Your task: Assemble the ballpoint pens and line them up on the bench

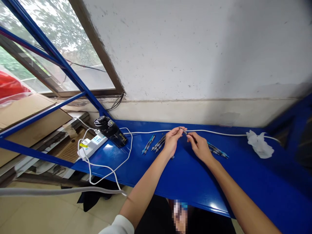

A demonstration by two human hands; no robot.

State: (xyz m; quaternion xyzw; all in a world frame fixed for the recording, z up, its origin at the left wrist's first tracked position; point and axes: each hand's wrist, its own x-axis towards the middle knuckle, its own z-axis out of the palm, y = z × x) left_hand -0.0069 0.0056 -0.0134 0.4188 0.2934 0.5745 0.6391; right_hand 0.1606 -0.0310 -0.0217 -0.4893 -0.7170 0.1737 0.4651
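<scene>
Over the middle of the blue shelf top, my left hand (173, 139) and my right hand (200, 146) meet at a thin dark pen (183, 130). The left fingers pinch its upper end, and the right thumb and fingers close on its lower end. Beside my left hand lie several dark and clear pens (159, 144), partly hidden by it. Farther left sit blue pens (148, 144). Close by my right hand, more pens (217, 151) with blue parts lie partly covered by it.
A black bottle (110, 131) leans at the left by a white power strip (94, 145) with a looped white cable (130, 149). Crumpled white tissue (260, 144) lies at the right. Blue frame bars (58, 60) cross before the window; a white wall (170, 48) stands behind.
</scene>
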